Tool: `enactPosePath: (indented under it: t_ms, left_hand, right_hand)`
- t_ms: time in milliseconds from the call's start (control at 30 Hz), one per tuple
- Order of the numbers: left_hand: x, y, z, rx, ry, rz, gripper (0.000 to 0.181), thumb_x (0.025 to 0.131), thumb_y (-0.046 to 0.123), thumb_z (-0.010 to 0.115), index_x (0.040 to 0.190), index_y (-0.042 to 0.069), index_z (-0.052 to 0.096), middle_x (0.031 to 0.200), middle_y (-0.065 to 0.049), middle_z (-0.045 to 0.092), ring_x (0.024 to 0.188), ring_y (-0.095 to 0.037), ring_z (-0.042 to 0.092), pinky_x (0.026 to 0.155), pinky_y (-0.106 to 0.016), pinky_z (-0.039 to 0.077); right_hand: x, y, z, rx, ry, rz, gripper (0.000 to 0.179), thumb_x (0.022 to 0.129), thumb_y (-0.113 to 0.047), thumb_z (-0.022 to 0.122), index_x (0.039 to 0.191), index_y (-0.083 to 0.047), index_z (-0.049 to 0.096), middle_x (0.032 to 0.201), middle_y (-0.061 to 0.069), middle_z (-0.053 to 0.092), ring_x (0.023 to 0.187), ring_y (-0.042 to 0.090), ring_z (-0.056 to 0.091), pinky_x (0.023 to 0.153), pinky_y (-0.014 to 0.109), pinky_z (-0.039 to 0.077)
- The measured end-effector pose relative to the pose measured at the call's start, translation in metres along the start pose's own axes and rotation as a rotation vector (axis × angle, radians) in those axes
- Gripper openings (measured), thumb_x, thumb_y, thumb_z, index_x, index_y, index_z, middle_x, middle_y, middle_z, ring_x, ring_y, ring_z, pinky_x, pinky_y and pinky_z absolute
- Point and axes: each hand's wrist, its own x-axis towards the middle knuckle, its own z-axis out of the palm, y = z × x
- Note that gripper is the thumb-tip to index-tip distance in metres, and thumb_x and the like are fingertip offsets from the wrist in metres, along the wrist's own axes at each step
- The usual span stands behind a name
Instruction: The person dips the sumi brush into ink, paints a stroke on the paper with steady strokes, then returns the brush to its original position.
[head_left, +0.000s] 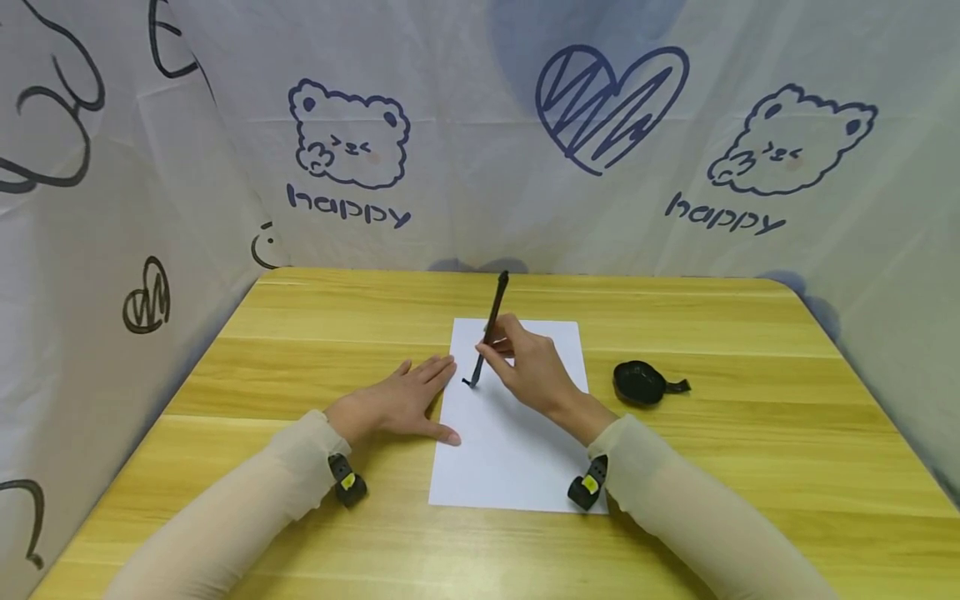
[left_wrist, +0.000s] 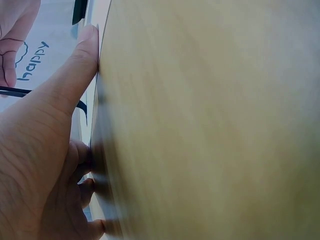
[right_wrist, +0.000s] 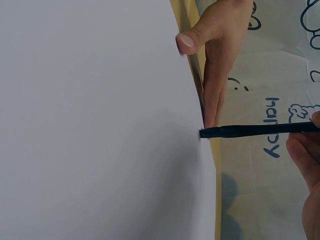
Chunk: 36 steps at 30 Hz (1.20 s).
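Note:
A sheet of white paper point(head_left: 502, 467) lies on the wooden table. My right hand point(head_left: 536, 367) pinches a dark brush point(head_left: 491, 317) by its shaft, which leans with its top end away from me. The brush tip meets the paper at the end of a short black stroke point(head_left: 467, 382) near the left side. In the right wrist view the dark tip of the brush point(right_wrist: 215, 132) touches the sheet. My left hand point(head_left: 408, 400) rests flat with fingers spread, fingertips and thumb at the paper's left edge. The left wrist view shows its thumb point(left_wrist: 75, 70) pressing the edge.
To the right of the paper sits a small black pan-shaped dish point(head_left: 639, 383) with a short handle and dark contents. A white cloth point(head_left: 472, 150) with bear, heart and "happy" drawings hangs behind the table point(head_left: 750, 467) and along its sides. Both wrists wear small black cameras.

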Motion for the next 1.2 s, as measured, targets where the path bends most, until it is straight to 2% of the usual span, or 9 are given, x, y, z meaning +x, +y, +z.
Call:
enactPosePath:
  t_ms: [800, 1200]
  left_hand:
    - [-0.0013, 0.0018, -0.0023, -0.004, -0.014, -0.006, 0.120, 0.077, 0.083, 0.051, 0.158, 0.007, 0.006, 0.164, -0.007, 0.000, 0.149, -0.025, 0.000, 0.117, -0.054, 0.005]
    - [-0.0009, 0.0015, -0.0016, -0.001, -0.011, -0.007, 0.120, 0.077, 0.083, 0.050, 0.158, 0.007, 0.006, 0.164, -0.008, 0.001, 0.149, -0.026, 0.001, 0.117, -0.055, 0.005]
  right_hand:
    - [-0.0011, -0.0007, -0.0049, 0.004, -0.060, 0.037, 0.018, 0.098, -0.015, 0.062, 0.108, -0.005, 0.051, 0.095, 0.008, 0.070, 0.083, 0.018, 0.071, 0.074, 0.026, 0.057]
    - [-0.0015, -0.0013, -0.0063, -0.013, -0.085, 0.023, 0.018, 0.098, -0.015, 0.061, 0.109, -0.004, 0.052, 0.095, 0.008, 0.069, 0.085, 0.019, 0.071, 0.074, 0.026, 0.057]
